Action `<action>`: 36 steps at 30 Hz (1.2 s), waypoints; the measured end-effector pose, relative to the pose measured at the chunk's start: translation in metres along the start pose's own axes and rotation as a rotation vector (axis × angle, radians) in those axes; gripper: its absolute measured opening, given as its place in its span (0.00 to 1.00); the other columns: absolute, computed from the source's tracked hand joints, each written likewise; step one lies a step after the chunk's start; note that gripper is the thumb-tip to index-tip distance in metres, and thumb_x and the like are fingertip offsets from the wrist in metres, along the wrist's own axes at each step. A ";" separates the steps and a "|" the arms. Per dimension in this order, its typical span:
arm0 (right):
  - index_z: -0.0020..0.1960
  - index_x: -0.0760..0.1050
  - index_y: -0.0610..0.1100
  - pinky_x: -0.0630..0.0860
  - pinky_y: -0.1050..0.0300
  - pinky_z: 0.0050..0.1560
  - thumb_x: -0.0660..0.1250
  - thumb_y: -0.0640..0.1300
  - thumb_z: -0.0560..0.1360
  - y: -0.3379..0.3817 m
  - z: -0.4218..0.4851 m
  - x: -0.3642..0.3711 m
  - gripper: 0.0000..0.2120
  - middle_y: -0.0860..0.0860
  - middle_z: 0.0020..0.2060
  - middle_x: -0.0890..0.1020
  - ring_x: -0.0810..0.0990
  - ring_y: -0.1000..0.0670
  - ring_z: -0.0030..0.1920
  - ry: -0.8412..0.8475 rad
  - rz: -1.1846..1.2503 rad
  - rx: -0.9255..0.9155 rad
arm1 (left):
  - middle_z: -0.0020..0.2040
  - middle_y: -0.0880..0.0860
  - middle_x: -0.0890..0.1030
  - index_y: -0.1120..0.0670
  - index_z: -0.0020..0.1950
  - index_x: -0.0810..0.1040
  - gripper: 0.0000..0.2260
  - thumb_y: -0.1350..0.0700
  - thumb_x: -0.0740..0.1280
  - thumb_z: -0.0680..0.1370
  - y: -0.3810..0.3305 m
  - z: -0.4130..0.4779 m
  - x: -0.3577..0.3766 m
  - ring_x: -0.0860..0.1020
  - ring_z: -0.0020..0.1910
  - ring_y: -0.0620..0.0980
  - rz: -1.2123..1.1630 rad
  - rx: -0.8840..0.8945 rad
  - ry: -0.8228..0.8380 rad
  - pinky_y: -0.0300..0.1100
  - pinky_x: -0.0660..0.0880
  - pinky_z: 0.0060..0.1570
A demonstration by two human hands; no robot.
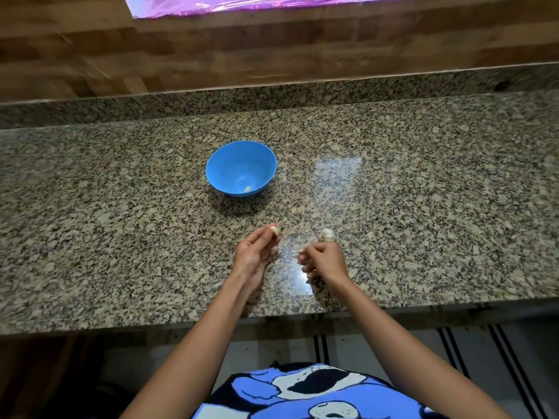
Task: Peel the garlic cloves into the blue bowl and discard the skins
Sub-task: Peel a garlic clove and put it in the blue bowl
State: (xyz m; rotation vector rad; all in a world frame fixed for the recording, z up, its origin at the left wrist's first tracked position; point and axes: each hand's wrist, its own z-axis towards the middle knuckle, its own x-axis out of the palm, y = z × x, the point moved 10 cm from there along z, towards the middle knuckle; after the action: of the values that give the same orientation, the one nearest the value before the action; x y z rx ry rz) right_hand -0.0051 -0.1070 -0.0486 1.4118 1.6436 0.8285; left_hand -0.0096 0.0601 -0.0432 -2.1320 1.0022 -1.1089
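Pinching clove, left grip, holding bulb, right grip

A speckled granite counter was backed by a low granite ledge and a wooden wall. A shiny pink sheet was seen at the top edge. Blue cartoon-printed cloth was seen below the counter.
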 end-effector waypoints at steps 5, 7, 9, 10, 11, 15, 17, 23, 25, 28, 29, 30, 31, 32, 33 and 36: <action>0.37 0.79 0.45 0.80 0.53 0.42 0.64 0.49 0.76 0.016 0.007 -0.003 0.13 0.48 0.35 0.83 0.81 0.49 0.34 -0.084 -0.246 -0.160 | 0.42 0.53 0.84 0.57 0.49 0.81 0.07 0.66 0.67 0.74 0.006 -0.001 -0.004 0.81 0.40 0.47 0.045 -0.017 -0.008 0.38 0.79 0.41; 0.45 0.81 0.45 0.80 0.52 0.48 0.67 0.48 0.74 0.018 0.011 0.001 0.07 0.51 0.41 0.84 0.82 0.51 0.41 -0.071 -0.340 -0.191 | 0.43 0.53 0.84 0.57 0.48 0.81 0.07 0.66 0.66 0.75 0.008 -0.001 -0.003 0.81 0.42 0.48 0.082 -0.016 0.007 0.40 0.79 0.46; 0.55 0.79 0.47 0.79 0.54 0.52 0.68 0.47 0.74 0.024 0.010 0.009 0.10 0.53 0.50 0.83 0.81 0.54 0.48 -0.029 -0.379 -0.241 | 0.44 0.55 0.84 0.58 0.49 0.81 0.07 0.66 0.66 0.75 0.010 -0.002 -0.003 0.81 0.43 0.49 0.087 -0.021 0.018 0.42 0.80 0.46; 0.57 0.78 0.49 0.78 0.55 0.53 0.67 0.47 0.75 0.029 0.008 0.013 0.12 0.54 0.53 0.82 0.80 0.55 0.51 -0.002 -0.359 -0.276 | 0.45 0.56 0.83 0.58 0.50 0.81 0.07 0.66 0.66 0.75 0.011 -0.001 -0.003 0.82 0.42 0.50 0.088 -0.025 0.022 0.43 0.81 0.45; 0.58 0.78 0.50 0.78 0.55 0.53 0.66 0.47 0.75 0.034 0.005 0.017 0.12 0.55 0.54 0.81 0.79 0.56 0.51 0.021 -0.322 -0.311 | 0.45 0.57 0.83 0.59 0.50 0.81 0.07 0.66 0.66 0.75 0.011 -0.001 -0.002 0.82 0.42 0.51 0.095 -0.028 0.032 0.43 0.81 0.44; 0.52 0.81 0.49 0.80 0.57 0.47 0.69 0.44 0.73 0.048 -0.003 0.019 0.09 0.55 0.46 0.84 0.81 0.59 0.44 0.015 -0.244 -0.403 | 0.47 0.59 0.84 0.61 0.51 0.80 0.07 0.66 0.66 0.75 0.010 -0.003 0.006 0.83 0.44 0.53 0.132 -0.029 0.084 0.43 0.81 0.42; 0.51 0.81 0.48 0.80 0.57 0.46 0.70 0.43 0.72 0.051 -0.003 0.015 0.08 0.55 0.44 0.84 0.81 0.59 0.43 -0.030 -0.257 -0.440 | 0.48 0.59 0.84 0.61 0.50 0.81 0.07 0.67 0.66 0.74 0.009 -0.003 0.009 0.83 0.44 0.54 0.124 -0.024 0.090 0.41 0.81 0.41; 0.49 0.82 0.45 0.80 0.60 0.43 0.71 0.44 0.71 0.056 -0.004 0.011 0.07 0.53 0.42 0.84 0.81 0.57 0.41 -0.078 -0.360 -0.524 | 0.46 0.62 0.83 0.63 0.49 0.81 0.08 0.68 0.69 0.71 0.003 -0.003 0.007 0.83 0.41 0.55 0.157 0.022 0.055 0.39 0.81 0.40; 0.49 0.82 0.43 0.79 0.61 0.44 0.72 0.43 0.71 0.055 -0.002 0.010 0.07 0.50 0.42 0.84 0.81 0.56 0.41 -0.056 -0.332 -0.515 | 0.45 0.62 0.83 0.63 0.48 0.82 0.08 0.69 0.69 0.71 0.002 -0.003 0.007 0.83 0.40 0.55 0.181 0.032 0.053 0.39 0.81 0.39; 0.49 0.82 0.42 0.78 0.66 0.39 0.72 0.41 0.71 0.053 0.001 0.012 0.08 0.48 0.43 0.85 0.81 0.57 0.39 0.030 -0.259 -0.460 | 0.44 0.63 0.83 0.63 0.48 0.82 0.08 0.68 0.70 0.70 -0.001 -0.002 0.007 0.83 0.39 0.55 0.208 0.037 0.069 0.40 0.81 0.40; 0.49 0.82 0.42 0.76 0.68 0.37 0.71 0.41 0.71 0.052 0.002 0.013 0.08 0.48 0.43 0.85 0.81 0.58 0.39 0.047 -0.257 -0.450 | 0.44 0.63 0.83 0.63 0.48 0.82 0.08 0.68 0.70 0.70 -0.002 -0.001 0.007 0.83 0.39 0.55 0.216 0.035 0.074 0.41 0.81 0.40; 0.49 0.82 0.42 0.76 0.68 0.36 0.71 0.41 0.71 0.052 0.003 0.013 0.08 0.48 0.44 0.85 0.80 0.58 0.39 0.058 -0.258 -0.444 | 0.44 0.63 0.83 0.63 0.48 0.82 0.08 0.68 0.70 0.70 -0.002 -0.001 0.007 0.83 0.39 0.55 0.221 0.033 0.078 0.41 0.81 0.40; 0.50 0.82 0.42 0.76 0.68 0.36 0.71 0.41 0.72 0.052 0.003 0.013 0.08 0.48 0.44 0.85 0.80 0.58 0.39 0.063 -0.256 -0.440 | 0.44 0.63 0.83 0.63 0.48 0.82 0.08 0.69 0.70 0.70 -0.002 -0.001 0.007 0.83 0.38 0.54 0.223 0.032 0.079 0.41 0.81 0.41; 0.50 0.82 0.42 0.77 0.66 0.38 0.71 0.41 0.72 0.051 0.004 0.014 0.08 0.48 0.44 0.85 0.81 0.58 0.40 0.066 -0.250 -0.437 | 0.43 0.63 0.83 0.63 0.47 0.82 0.07 0.69 0.70 0.70 -0.002 -0.001 0.007 0.83 0.38 0.54 0.227 0.034 0.079 0.41 0.81 0.41; 0.50 0.82 0.42 0.78 0.64 0.41 0.71 0.41 0.72 0.051 0.003 0.013 0.08 0.48 0.45 0.85 0.81 0.57 0.42 0.066 -0.246 -0.438 | 0.43 0.62 0.84 0.63 0.47 0.82 0.07 0.69 0.70 0.70 -0.002 -0.001 0.007 0.83 0.38 0.54 0.233 0.039 0.079 0.41 0.81 0.41; 0.50 0.82 0.42 0.80 0.57 0.48 0.71 0.43 0.72 0.050 0.003 0.013 0.08 0.49 0.44 0.85 0.82 0.55 0.45 0.068 -0.249 -0.442 | 0.44 0.63 0.83 0.63 0.47 0.82 0.07 0.68 0.70 0.70 -0.004 -0.001 0.006 0.83 0.40 0.55 0.272 0.066 0.073 0.42 0.81 0.42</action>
State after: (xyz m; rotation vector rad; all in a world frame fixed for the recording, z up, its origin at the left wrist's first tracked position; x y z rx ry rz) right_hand 0.0202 -0.0858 -0.0089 0.8634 1.5271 1.0236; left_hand -0.0063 0.0577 -0.0373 -1.8488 1.2292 -1.0752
